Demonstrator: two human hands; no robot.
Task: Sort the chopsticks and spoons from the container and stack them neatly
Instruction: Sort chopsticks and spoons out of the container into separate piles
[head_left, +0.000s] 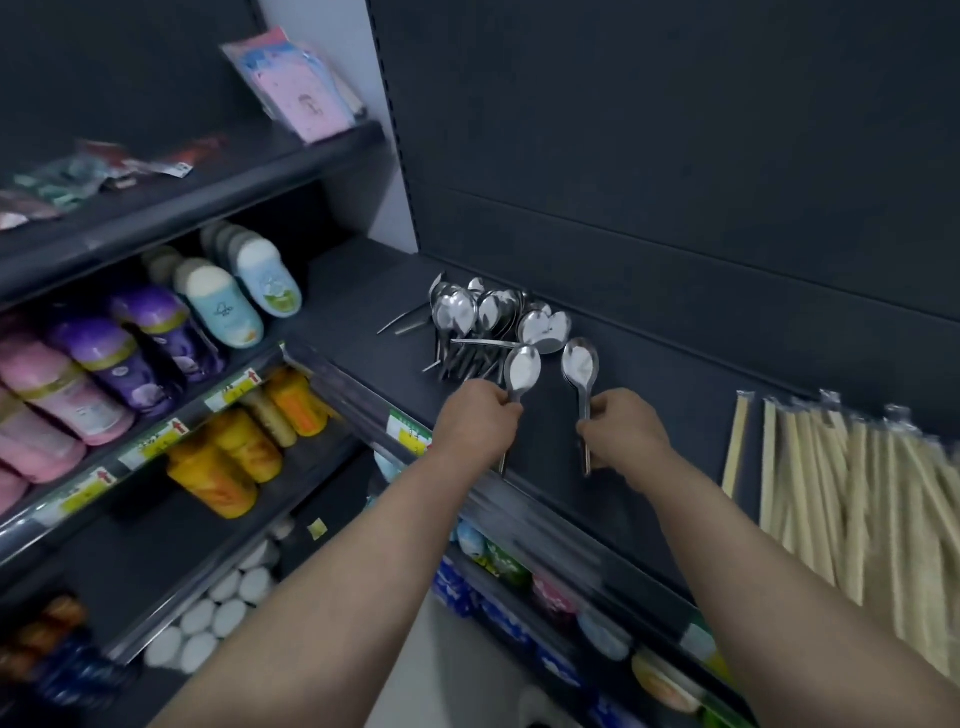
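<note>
Two steel spoons held above a dark shop shelf (363, 291), one in each of two bare hands.

Left hand (475, 421) curled tight round the handle of the left spoon (522, 370), just under its bowl. Right hand (626, 431) pinching the handle of the right spoon (581, 364) lower down, fingers closed on it. Both bowls upright, side by side, not touching. Behind them, a loose spoon pile (483, 317) on the shelf near the back panel; wrapped chopsticks (857, 493) laid in a row well off to the right. Probably light, rigid and slippery, unlikely to break; best gripped at the narrow handle, bowls nested for stacking. No container in view.
</note>
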